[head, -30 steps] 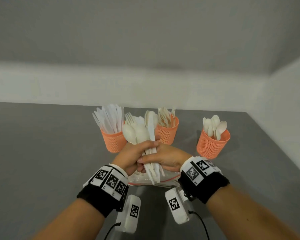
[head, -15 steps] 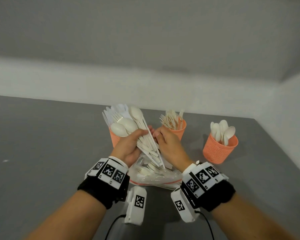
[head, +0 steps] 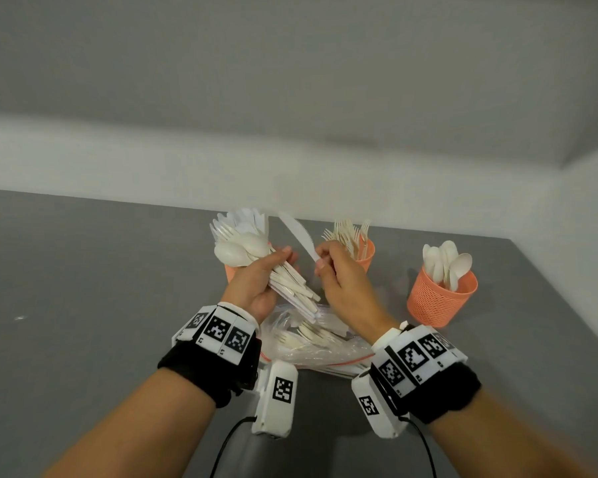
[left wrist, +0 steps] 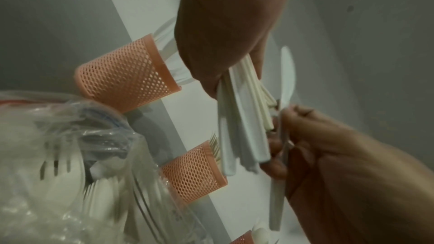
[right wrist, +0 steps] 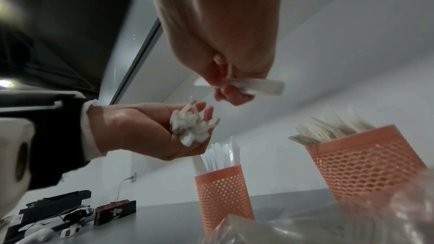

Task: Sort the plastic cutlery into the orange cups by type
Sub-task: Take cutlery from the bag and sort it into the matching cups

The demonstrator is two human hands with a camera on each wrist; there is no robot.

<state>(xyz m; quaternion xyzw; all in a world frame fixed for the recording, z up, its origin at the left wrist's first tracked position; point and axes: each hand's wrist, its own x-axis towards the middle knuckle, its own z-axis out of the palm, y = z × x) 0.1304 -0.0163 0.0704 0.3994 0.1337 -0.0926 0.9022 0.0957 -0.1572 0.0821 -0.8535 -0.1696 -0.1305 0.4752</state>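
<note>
White knife [head: 299, 236] now clear of bundle [head: 283, 281] | right hand [head: 342, 284] pinching

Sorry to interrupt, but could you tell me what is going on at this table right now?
A person is sorting white plastic cutlery into three orange cups. The left hand grips a mixed bundle of cutlery by the handles. The right hand pinches a single knife, held apart from the bundle. The knife cup, fork cup and spoon cup already hold pieces. A clear bag with more cutlery lies below the hands.
</note>
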